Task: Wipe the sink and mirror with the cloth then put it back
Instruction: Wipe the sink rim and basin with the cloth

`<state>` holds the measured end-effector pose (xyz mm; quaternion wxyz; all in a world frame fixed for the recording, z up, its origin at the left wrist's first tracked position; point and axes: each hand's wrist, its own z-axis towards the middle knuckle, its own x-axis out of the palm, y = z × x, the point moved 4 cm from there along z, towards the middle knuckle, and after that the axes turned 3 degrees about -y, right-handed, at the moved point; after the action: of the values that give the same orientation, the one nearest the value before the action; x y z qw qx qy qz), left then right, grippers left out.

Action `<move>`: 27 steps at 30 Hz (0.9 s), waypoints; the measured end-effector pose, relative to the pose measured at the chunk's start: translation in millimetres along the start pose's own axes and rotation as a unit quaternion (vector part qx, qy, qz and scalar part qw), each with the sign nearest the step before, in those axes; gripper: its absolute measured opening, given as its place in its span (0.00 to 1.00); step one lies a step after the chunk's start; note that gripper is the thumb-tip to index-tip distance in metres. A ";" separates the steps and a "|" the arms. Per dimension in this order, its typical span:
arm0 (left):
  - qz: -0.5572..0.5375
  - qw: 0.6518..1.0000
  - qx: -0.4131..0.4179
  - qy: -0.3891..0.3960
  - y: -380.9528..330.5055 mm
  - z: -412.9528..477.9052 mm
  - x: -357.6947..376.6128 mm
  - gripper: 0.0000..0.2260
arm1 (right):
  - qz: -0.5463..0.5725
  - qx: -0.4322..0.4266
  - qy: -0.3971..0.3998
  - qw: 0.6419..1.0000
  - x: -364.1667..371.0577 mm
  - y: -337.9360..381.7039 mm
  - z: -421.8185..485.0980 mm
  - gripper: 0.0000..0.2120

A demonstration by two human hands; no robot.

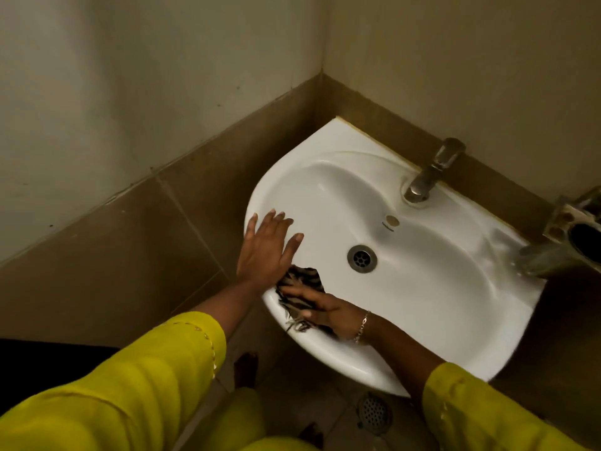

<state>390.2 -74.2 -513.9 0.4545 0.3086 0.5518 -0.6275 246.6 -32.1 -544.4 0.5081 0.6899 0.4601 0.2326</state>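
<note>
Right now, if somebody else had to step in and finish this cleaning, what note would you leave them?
Left hand: flat, fingers straight, resting on the left rim of the white ceramic sink.
Right hand: presses the dark striped fringed cloth against the sink's near inner wall.
Done: sink wiping is under way.
Left: finish the sink, wipe the mirror (not in view), put the cloth back.

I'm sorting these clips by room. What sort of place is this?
Most likely a small bathroom or washroom: a white sink with a metal tap sits in a corner lined with brown wall tiles, and a round floor drain shows beneath it.
</note>
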 end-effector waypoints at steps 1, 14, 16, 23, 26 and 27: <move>-0.011 1.000 -0.003 -0.002 0.7 0.3 -1.0 0.33 | 0.005 -0.010 -0.012 1.000 -0.1 1.9 13.4 0.24; 0.019 1.000 -0.005 -0.001 1.3 2.7 0.3 0.34 | -0.361 -0.016 -0.124 0.924 -80.8 15.2 146.1 0.38; 0.033 0.999 -0.003 0.003 1.2 2.1 1.1 0.33 | -0.420 0.005 -0.165 0.892 -100.7 13.5 148.1 0.35; 0.045 0.999 -0.002 0.008 2.9 1.4 2.8 0.32 | -0.569 0.129 -0.294 0.757 -132.9 -5.3 117.4 0.31; 0.041 0.999 0.001 0.009 2.8 1.9 3.2 0.33 | -0.553 0.210 -0.347 0.728 -130.4 -18.6 98.7 0.28; 0.039 0.999 0.002 0.010 2.7 2.0 3.3 0.33 | -0.535 0.232 -0.363 0.727 -127.2 -23.5 90.9 0.28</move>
<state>391.6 -76.8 -517.5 0.4730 0.3370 0.5423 -0.6071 249.4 -185.7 -581.4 0.5006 0.4580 0.5732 -0.4593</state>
